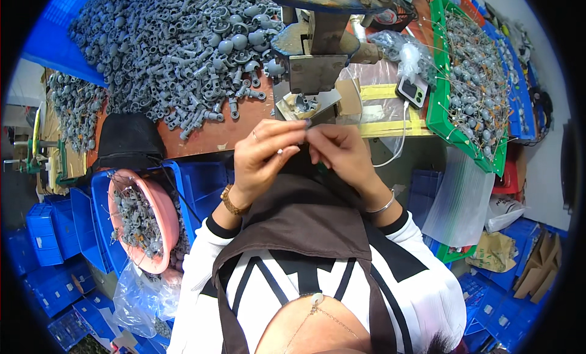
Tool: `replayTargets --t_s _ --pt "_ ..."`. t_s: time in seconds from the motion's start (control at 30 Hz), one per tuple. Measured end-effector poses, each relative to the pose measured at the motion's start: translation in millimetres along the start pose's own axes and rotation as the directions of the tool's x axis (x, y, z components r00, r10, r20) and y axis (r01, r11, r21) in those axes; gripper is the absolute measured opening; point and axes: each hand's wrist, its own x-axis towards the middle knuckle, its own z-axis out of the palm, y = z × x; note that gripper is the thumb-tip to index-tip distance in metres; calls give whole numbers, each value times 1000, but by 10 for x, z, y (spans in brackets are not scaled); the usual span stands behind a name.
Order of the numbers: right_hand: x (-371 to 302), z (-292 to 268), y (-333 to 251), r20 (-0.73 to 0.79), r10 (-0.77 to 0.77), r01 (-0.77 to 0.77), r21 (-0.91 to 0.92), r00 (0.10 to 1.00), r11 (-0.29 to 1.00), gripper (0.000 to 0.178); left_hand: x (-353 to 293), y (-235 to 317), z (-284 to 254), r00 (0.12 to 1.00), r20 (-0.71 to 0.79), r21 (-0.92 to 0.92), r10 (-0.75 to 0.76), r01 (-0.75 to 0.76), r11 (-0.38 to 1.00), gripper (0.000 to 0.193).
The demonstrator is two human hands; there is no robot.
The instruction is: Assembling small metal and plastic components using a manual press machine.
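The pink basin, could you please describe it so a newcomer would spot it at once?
Find the red-brown worktable, then look below its left part, left of the person's left hand. There sits the pink basin of grey parts, its colour setting it apart from the blue bins.

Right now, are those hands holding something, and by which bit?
I can't tell what, or by which part: the left hand and right hand are close together, but anything between them is too small and blurred.

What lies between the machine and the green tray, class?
Between the machine and green tray, the head view shows crumpled clear plastic, yellow tape and a phone-like device with a white cable.
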Motion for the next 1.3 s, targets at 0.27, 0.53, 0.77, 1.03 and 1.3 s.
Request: replayTargets --t_s 0.27,0.53,0.77,1.03,1.3 --pt "136 -101 105 -14 69 -61 317 998 946 11 -121 -21 20 801 -584 -181 -132 30 983 20" --pt "204 -57 306 -18 -94 92 -92 995 992 11 -22 34 104 990 -113 640 88 4 769 34" --pt "288 -29 323 -136 -67 56 -84 988 995 23 88 -231 281 929 -242 230 -279 334 914 16" --pt "315 20 282 -212 -222 37 -639 952 768 36 234 -340 297 964 -223 449 -145 234 862 18" --pt "839 -844 -183 -308 -336 257 -270 890 928 20 352 -461 -5 996 48 339 -78 57 939 23"
